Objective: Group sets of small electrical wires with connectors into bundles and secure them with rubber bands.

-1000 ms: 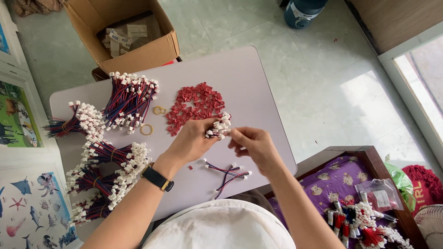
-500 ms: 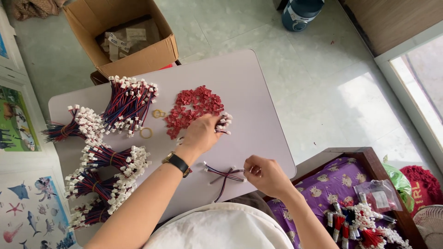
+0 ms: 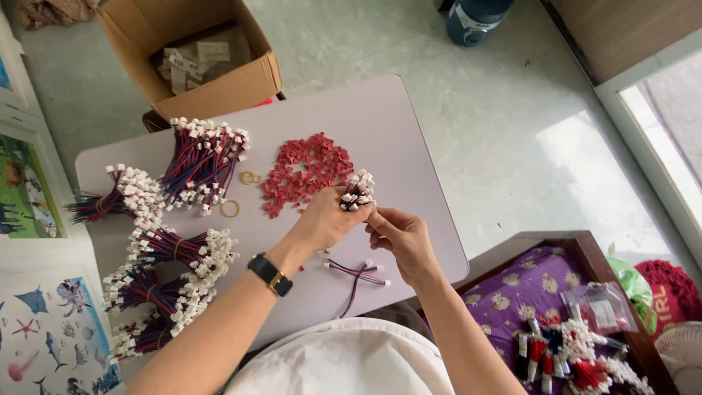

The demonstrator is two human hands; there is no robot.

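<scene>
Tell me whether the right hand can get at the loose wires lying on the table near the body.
Probably yes. The right hand hovers just above the loose wires, which lie bare on the table with nothing on top. Its fingertips are busy at the bundle held in the left hand, so it must let go first.

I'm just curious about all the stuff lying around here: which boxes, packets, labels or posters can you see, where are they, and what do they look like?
Cardboard box: beyond the table, brown, open, holding small clear packets with pale labels.
Clear plastic bag: lower right on the purple cloth, with a white label.
Posters: left edge, colourful animal and sea-creature pictures.
Blue container: top, on the floor, round, with a pale label.
</scene>
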